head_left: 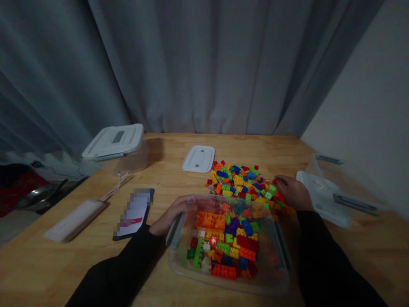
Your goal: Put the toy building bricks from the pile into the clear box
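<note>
A clear plastic bin point(179, 273) stands in front of me with several toy building bricks point(223, 249) of many colours inside. My left hand point(175, 213) is closed on its far left rim, thumb and fingers at the corner. Beyond the bin lies a loose heap of small building bricks point(238, 179) in red, yellow, green, blue and orange. At the heap's right edge my right hand point(292, 192) is cupped against the bricks, with its fingers extended and some red bricks beside the palm. The undersides of those fingers are hidden.
A white lid point(198, 159) lies behind the heap. To the right is another clear container point(326, 196) with grey latches. On the left are a lidded box point(131, 153), a phone point(134, 213) and a white power strip point(75, 219) with a cord. A grey curtain point(198, 64) hangs behind the table.
</note>
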`<state>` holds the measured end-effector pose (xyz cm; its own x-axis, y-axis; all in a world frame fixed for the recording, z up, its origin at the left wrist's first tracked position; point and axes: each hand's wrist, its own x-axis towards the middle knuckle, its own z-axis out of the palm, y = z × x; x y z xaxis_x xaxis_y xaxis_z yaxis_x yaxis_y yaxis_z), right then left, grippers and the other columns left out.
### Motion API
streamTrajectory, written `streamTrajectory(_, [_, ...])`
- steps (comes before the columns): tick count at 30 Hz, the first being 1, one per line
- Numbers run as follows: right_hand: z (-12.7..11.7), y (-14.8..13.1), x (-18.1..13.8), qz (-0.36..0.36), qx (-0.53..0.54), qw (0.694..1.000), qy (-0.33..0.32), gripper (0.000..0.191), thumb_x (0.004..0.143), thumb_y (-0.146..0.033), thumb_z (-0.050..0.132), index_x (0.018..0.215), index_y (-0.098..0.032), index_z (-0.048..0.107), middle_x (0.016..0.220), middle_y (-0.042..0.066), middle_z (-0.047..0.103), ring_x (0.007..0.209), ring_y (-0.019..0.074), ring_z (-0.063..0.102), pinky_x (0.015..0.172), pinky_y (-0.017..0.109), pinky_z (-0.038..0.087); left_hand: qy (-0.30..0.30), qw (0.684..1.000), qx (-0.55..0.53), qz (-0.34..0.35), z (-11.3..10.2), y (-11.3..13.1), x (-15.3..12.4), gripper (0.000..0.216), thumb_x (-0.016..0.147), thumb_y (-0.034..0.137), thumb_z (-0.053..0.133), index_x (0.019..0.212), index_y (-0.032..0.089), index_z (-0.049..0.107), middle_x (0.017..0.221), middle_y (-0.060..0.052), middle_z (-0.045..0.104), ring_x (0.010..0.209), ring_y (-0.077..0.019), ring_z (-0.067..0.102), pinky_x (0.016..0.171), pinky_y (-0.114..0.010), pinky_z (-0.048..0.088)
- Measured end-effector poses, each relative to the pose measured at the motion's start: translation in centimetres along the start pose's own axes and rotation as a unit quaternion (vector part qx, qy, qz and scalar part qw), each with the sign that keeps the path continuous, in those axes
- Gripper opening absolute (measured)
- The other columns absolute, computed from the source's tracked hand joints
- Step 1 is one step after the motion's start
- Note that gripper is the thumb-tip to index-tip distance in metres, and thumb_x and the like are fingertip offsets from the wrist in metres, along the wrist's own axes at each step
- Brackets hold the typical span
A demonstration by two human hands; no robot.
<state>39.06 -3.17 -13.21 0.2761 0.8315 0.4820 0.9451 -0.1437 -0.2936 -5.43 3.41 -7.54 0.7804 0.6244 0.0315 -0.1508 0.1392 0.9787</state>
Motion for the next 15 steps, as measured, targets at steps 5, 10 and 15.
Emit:
streamTrajectory(5, [0.1, -2.0, 0.1, -0.036, 0.141, 0.986, 0.078, 0.033, 0.094, -0.039, 0.057, 0.109, -0.016, 0.076, 0.107, 0.013, 0.079, 0.095, 0.0265, 0.076, 0.091, 0.043, 0.060, -0.006, 1.000, 0.002, 0.004, -0.3, -0.3, 0.1, 0.043, 0.085, 0.015, 0.054, 0.122, 0.016, 0.077, 0.127, -0.011, 0.077, 0.124, -0.0335, 0.068, 0.115, -0.048, 0.043])
streamTrajectory(10, [-0.1, -5.8, -0.3, -0.068, 0.219, 0.970, 0.079, 0.026, 0.097, -0.035, 0.059, 0.109, -0.019, 0.075, 0.107, 0.009, 0.078, 0.094, 0.0219, 0.075, 0.090, 0.039, 0.062, -0.008, 1.000, -0.001, 0.000, -0.3, -0.3, 0.2, 0.043, 0.086, 0.016, 0.054, 0.123, 0.016, 0.077, 0.129, -0.011, 0.076, 0.127, -0.0337, 0.066, 0.116, -0.049, 0.041])
streamTrajectory(15, [-1.7, -9.0, -0.5, -0.102, 0.247, 0.962, 0.050, 0.020, 0.096, -0.032, 0.062, 0.105, -0.021, 0.076, 0.105, 0.008, 0.079, 0.096, 0.0215, 0.075, 0.085, 0.036, 0.063, -0.001, 1.000, 0.004, -0.006, 0.2, 0.3, 0.2, 0.041, 0.085, 0.016, 0.057, 0.119, 0.017, 0.079, 0.126, -0.011, 0.078, 0.123, -0.0342, 0.068, 0.114, -0.048, 0.043])
